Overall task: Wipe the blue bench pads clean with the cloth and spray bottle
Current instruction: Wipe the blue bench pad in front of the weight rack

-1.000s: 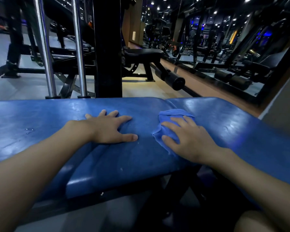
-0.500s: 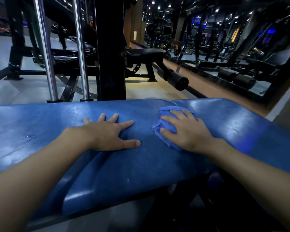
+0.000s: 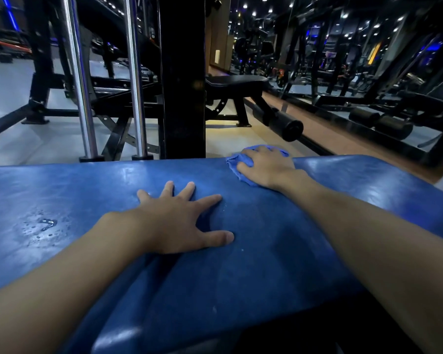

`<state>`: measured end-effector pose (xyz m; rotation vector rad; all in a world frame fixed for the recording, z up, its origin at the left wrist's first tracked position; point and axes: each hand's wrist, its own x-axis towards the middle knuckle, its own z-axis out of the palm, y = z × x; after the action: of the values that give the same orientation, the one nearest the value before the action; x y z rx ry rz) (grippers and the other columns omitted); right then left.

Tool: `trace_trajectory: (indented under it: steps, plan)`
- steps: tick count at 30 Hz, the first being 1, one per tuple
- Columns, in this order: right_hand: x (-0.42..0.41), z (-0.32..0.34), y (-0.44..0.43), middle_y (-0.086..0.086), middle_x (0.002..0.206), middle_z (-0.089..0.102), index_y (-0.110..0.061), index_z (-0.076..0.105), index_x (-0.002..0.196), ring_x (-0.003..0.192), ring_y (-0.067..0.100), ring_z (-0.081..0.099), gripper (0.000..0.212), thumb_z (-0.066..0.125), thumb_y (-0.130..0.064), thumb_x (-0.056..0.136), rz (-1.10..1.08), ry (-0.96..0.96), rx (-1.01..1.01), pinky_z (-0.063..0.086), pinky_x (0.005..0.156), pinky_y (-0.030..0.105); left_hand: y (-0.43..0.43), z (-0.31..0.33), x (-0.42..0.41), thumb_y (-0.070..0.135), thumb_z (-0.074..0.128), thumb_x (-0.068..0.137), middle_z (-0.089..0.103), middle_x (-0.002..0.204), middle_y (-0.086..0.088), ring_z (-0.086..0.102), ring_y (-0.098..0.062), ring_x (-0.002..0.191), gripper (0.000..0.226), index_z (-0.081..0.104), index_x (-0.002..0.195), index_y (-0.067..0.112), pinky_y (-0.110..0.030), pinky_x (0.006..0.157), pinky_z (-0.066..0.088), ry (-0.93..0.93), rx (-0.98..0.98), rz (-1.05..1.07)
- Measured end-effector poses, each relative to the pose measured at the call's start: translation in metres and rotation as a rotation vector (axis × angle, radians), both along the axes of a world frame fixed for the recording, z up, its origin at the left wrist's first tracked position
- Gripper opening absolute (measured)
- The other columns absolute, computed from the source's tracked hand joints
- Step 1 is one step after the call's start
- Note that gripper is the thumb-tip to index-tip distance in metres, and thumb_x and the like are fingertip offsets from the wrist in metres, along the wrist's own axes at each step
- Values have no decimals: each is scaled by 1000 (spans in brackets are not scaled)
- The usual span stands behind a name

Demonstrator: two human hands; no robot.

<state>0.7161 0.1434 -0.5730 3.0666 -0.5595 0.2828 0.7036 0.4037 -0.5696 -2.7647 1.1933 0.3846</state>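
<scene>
Blue crumpled cloth [image 3: 237, 166] is being gripped with curled fingers by the right hand [image 3: 269, 167] at the far edge of the shiny blue bench pad [image 3: 279, 251]. The left hand [image 3: 174, 222] is being pressed flat there, fingers spread.

The blue bench pad [image 3: 266, 251] lies flat across in front of me, shiny and a little worn, with small water drops [image 3: 46, 223] at 9 o'clock. The blue cloth [image 3: 234, 163], crumpled, sits on its far edge at 1 o'clock, gripped under my right hand [image 3: 266, 167].
</scene>
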Motion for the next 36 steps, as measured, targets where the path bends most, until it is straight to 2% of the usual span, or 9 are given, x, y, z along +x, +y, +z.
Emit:
trace_trajectory:
  steps: [5,9,13,17,19,25,30,33,36]
  plan:
    - [-62,-3,19,-9,79,51,-27,49,75,78,17,50,20,37,-38,85,103,-61,-45,42,62,33,2,-1,-1,102,15,56,-1,166,8,-1,-28,152,98,-3,144,64,-68,112,12,2,-31,9]
    - [-132,-8,39,-8,125,54,-39,53,116,121,24,45,34,35,-51,90,79,-26,-49,49,86,44,3,0,-4,102,17,58,2,166,7,0,-29,153,98,0,146,62,-69,112,10,12,-54,24]
    - [-191,-10,62,-11,142,47,-47,45,129,135,24,37,63,15,-66,78,56,-16,-69,44,97,48,8,4,-10,91,28,76,8,165,6,3,-27,153,83,9,150,57,-67,114,10,18,-103,38]
    - [-221,-4,73,-13,162,16,-53,25,144,151,22,6,79,3,-78,73,37,87,-93,12,117,56,17,8,-13,84,31,83,14,165,7,7,-21,153,76,20,150,52,-64,117,12,10,-180,22]
    - [-220,-5,73,-11,164,11,-52,23,147,152,22,2,83,3,-81,71,16,65,-61,10,118,56,22,8,-9,87,30,79,7,167,7,0,-23,154,79,16,150,54,-66,117,7,7,-182,41]
    - [-163,-9,62,-15,142,44,-50,48,128,134,24,37,62,18,-70,78,22,-46,-40,43,99,48,28,4,2,97,17,63,-4,167,8,-3,-26,154,94,-1,148,62,-65,116,7,42,-33,36]
    - [-84,0,43,-6,145,45,-39,54,128,136,31,36,49,27,-60,94,59,45,-22,38,104,54,25,2,5,100,16,62,7,164,9,4,-25,152,96,1,148,60,-64,113,17,0,-25,-2]
    - [-26,-1,28,-10,109,63,-30,55,81,111,25,55,50,14,-59,83,107,69,-122,45,89,43,24,2,6,100,10,55,7,163,10,5,-25,151,99,-1,146,62,-64,113,18,-13,-13,-6]
    - [14,-3,15,-8,94,59,-29,43,71,94,27,56,38,21,-59,78,42,64,-68,46,83,49,24,2,5,99,12,58,6,163,10,6,-23,150,97,-2,146,61,-63,113,18,-19,-13,-11]
